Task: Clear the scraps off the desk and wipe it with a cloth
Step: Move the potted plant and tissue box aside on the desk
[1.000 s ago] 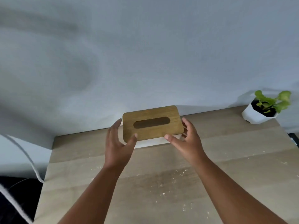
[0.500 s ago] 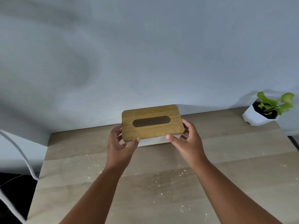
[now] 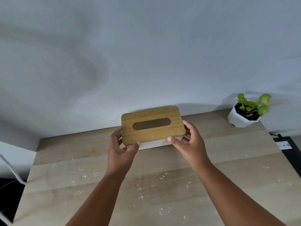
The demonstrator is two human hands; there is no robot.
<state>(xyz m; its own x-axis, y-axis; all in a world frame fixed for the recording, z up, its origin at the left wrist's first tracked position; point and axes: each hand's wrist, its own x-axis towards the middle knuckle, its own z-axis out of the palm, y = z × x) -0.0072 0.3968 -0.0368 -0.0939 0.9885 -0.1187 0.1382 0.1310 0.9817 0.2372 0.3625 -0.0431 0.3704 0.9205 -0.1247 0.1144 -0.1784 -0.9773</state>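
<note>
Box (image 3: pixel 153 126): slot is dark, contents unreadable; lid covers most of the white base. Left hand (image 3: pixel 121 150) fingers go behind the box's left end, right hand (image 3: pixel 189 144) fingertips tuck under the right end, so contact points are out of sight. Can't tell if the box rests on the desk (image 3: pixel 228 160) or is lifted. Both forearms cut by the bottom edge. Black device (image 3: pixel 291 150) cut by the right edge, label too small to read. Cable (image 3: pixel 9 167) runs off left. Scraps (image 3: pixel 143 185) too small to identify.
</note>
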